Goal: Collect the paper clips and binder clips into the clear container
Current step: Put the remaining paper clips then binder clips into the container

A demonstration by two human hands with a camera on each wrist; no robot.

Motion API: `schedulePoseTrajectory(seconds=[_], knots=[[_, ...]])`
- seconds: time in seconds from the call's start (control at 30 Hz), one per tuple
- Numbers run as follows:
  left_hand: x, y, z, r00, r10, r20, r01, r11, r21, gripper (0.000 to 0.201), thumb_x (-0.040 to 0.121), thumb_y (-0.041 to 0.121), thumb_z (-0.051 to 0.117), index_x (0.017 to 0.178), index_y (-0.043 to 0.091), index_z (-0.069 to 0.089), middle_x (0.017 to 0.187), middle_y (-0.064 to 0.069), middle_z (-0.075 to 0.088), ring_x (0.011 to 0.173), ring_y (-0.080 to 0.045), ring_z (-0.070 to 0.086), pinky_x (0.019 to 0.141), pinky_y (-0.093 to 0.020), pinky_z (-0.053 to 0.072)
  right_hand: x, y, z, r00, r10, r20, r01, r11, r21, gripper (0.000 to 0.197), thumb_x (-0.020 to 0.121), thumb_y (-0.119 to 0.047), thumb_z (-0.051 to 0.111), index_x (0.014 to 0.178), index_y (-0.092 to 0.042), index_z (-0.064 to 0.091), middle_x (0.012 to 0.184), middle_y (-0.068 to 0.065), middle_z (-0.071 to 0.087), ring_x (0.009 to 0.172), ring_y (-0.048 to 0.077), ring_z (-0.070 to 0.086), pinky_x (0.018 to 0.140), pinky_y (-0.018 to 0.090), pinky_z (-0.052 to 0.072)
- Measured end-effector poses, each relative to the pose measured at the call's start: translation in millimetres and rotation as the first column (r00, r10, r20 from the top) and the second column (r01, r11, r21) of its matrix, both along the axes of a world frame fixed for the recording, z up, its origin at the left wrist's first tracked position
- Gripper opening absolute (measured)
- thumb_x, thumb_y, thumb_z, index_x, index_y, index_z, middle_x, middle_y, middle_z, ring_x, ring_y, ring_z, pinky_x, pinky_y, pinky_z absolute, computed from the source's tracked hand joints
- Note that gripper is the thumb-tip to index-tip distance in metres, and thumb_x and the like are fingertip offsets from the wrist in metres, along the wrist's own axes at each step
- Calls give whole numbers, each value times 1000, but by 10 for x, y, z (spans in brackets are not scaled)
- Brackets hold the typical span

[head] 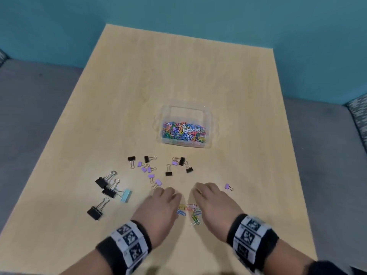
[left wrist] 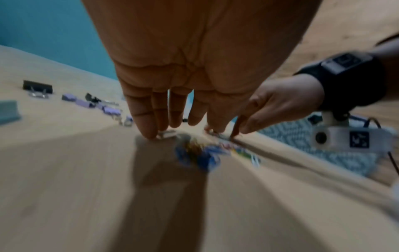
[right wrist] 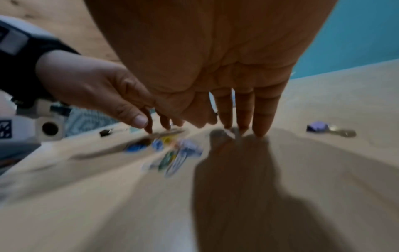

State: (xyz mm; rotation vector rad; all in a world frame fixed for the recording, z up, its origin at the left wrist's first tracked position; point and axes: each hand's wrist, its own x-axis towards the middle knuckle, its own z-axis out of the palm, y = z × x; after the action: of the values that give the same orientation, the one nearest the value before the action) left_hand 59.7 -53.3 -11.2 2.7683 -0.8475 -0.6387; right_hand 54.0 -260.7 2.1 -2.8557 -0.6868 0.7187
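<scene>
A clear container in mid-table holds a heap of coloured paper clips. A small loose pile of paper clips lies near the front edge, between my two hands. My left hand stands just left of the pile with straight fingers touching the table. My right hand mirrors it on the right, its fingers straight and tips down on the wood. Neither hand holds anything. Both wrist views show the pile blurred.
Several black binder clips, a light blue one and small purple ones lie scattered left of and beyond my hands. One purple clip sits alone to the right. Grey upholstery surrounds the wooden table.
</scene>
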Motion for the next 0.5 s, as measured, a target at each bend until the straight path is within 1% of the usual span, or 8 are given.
schedulePoseTrajectory(seconds=[0.03,0.1,0.2,0.27,0.33,0.4,0.43,0.5], knots=[[-85,-25,-35,999,-18,27,17,1000,26,40,80,29,59,116,15,51,112,-4,52,91,-26,50,70,-39,51,-92,13,-46,1000,-5,24,5,1000,-14,63,65,-4,54,127,-5,45,131,10,45,110,31,45,78,38,50],[-195,-53,-72,994,-52,98,48,998,44,40,77,30,63,113,13,54,108,-4,53,87,-27,50,64,-38,50,-244,38,-104,999,-14,51,15,1000,-23,66,62,-7,58,127,-3,46,130,10,45,111,31,46,77,37,51],[-264,-2,-102,989,-54,138,55,998,-9,25,75,28,64,97,19,61,102,0,56,83,-24,51,61,-36,51,-402,42,-130,998,37,55,-38,999,16,63,62,-7,55,125,-6,48,125,8,48,109,29,47,78,35,51],[-273,95,-100,993,-13,119,20,998,-60,18,76,27,63,93,22,62,101,2,56,82,-22,51,64,-34,52,-444,-37,-114,996,47,80,-52,997,61,58,63,-7,51,121,-11,51,119,5,52,103,26,50,75,33,52],[-270,229,-72,992,63,113,-53,995,-89,11,77,24,63,87,24,60,92,4,54,77,-20,48,63,-32,50,-469,-165,-68,993,27,113,-34,998,53,44,60,-9,51,103,-16,56,106,3,56,92,25,51,65,31,51],[-296,351,-21,989,83,126,-73,994,-77,9,74,22,64,74,25,56,77,5,50,64,-17,46,54,-30,47,-519,-312,-37,994,28,108,-28,1000,-5,27,58,-10,50,83,-18,52,90,3,55,80,25,49,54,33,45],[-327,397,-16,990,58,128,-52,997,-52,10,73,22,62,68,26,54,71,5,49,59,-16,45,51,-29,46,-549,-371,-32,994,47,96,-44,998,-38,22,57,-10,47,78,-19,49,85,3,52,75,25,47,51,34,42],[-401,437,-22,991,13,132,-13,1000,1,12,74,27,53,61,27,52,68,7,49,57,-14,45,49,-26,45,-596,-422,-31,992,100,79,-92,991,-101,20,57,-10,48,75,-18,47,81,3,49,71,25,45,49,33,34]])
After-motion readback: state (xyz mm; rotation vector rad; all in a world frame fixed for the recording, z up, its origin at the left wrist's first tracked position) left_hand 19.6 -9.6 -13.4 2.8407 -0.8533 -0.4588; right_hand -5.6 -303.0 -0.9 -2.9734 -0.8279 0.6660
